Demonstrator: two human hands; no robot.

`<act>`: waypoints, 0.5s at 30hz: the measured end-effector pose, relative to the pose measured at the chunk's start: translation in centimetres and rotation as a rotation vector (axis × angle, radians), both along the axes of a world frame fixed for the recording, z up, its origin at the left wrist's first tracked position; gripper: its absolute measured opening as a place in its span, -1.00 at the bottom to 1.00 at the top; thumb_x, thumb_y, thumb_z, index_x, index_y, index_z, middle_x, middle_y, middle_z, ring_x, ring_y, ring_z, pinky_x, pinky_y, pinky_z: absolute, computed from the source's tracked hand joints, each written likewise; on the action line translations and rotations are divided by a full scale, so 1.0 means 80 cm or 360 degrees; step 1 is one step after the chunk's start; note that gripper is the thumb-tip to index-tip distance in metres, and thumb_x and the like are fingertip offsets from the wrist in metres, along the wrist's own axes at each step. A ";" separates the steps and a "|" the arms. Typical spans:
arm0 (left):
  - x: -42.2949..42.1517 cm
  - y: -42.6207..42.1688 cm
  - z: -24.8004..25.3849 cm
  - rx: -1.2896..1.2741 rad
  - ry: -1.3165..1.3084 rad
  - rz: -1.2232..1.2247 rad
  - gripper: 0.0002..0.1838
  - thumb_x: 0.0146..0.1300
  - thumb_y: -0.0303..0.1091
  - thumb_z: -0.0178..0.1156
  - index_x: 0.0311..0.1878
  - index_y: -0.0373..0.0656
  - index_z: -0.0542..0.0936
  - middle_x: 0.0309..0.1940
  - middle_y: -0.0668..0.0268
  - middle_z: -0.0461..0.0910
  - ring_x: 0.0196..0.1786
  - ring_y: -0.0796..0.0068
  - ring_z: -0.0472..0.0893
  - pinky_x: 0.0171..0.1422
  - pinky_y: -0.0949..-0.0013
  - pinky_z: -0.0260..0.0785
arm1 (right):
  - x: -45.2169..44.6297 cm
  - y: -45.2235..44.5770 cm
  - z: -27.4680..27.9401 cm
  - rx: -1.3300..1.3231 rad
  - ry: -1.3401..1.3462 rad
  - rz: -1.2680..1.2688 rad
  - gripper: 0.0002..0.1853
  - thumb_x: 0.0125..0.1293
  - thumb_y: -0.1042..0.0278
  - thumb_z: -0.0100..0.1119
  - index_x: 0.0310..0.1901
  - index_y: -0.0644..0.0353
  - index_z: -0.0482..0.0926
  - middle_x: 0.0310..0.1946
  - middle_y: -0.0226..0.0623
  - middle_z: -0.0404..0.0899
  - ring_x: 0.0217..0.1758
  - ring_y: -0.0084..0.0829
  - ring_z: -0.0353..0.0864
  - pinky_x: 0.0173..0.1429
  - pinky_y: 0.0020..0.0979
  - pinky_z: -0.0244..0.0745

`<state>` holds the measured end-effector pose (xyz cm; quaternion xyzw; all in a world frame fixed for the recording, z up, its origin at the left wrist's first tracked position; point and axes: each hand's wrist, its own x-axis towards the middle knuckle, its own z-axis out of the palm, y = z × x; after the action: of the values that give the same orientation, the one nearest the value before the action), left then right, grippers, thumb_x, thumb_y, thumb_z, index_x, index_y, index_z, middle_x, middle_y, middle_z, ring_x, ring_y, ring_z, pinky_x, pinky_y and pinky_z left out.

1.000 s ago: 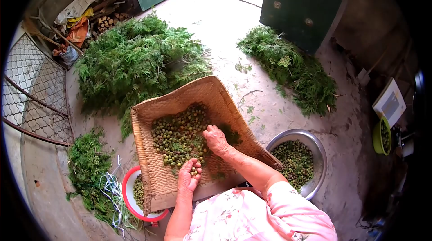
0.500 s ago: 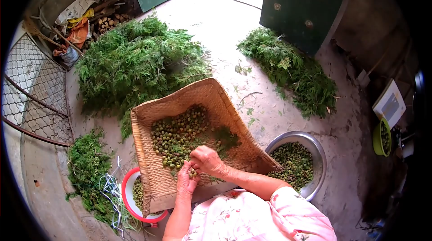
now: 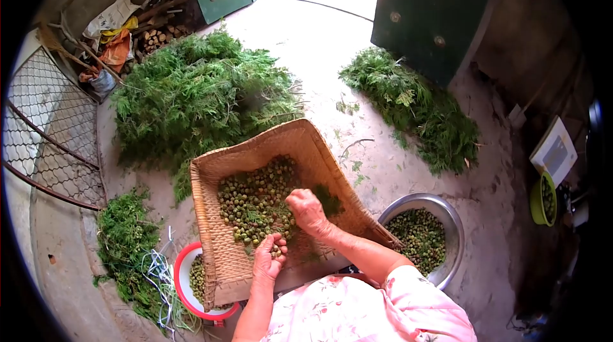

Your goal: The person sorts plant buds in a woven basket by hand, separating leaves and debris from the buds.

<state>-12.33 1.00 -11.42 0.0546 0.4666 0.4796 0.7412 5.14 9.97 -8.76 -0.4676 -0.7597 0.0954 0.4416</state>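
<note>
Woven basket (image 3: 230, 270) slants, its far end pointing forward-left toward greenery (image 3: 198, 90).

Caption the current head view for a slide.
Left hand cupping small greenish balls, right hand over a woven basket holding more.

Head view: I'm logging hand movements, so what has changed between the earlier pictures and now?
The right hand went in to the left hand and is now back out to the right, over the basket; whether it took or dropped anything is too small to tell. The left hand still holds fruit. Basket, steel bowl and branches stayed put, all slightly lower in view.
</note>
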 end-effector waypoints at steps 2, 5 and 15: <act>0.000 0.000 -0.001 0.0009 -0.0013 0.0002 -0.74 0.29 -0.11 0.18 -0.18 -0.10 0.58 -0.42 0.28 0.58 -0.46 0.40 0.54 -0.57 0.49 0.32 | 0.012 0.023 -0.015 -0.0033 -0.0158 -0.0183 -0.76 -0.02 0.60 0.05 -0.25 0.22 0.52 -0.16 -0.14 0.51 -0.04 -0.09 0.48 0.00 -0.25 0.45; -0.001 -0.001 -0.004 0.0054 -0.0018 -0.0006 -0.75 0.29 -0.12 0.17 -0.19 -0.12 0.57 -0.41 0.27 0.58 -0.46 0.40 0.54 -0.59 0.51 0.29 | 0.024 0.048 -0.040 -0.0034 -0.0407 -0.0282 -0.76 -0.04 0.58 0.07 -0.25 0.24 0.53 -0.18 -0.16 0.51 -0.01 -0.11 0.46 0.03 -0.22 0.43; -0.001 -0.001 -0.008 0.0061 -0.0092 0.0009 -0.77 0.32 -0.16 0.14 -0.17 -0.12 0.57 -0.41 0.26 0.60 -0.47 0.40 0.57 -0.57 0.47 0.35 | 0.009 0.047 -0.040 -0.0157 -0.0553 -0.0181 -0.85 -0.07 0.55 0.09 -0.39 0.14 0.55 -0.35 -0.24 0.50 -0.14 -0.18 0.45 -0.08 -0.22 0.39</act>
<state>-12.43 0.96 -12.05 0.0537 0.4358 0.4918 0.7519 5.83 13.77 -11.98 -0.5405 -0.7912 0.0252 0.2849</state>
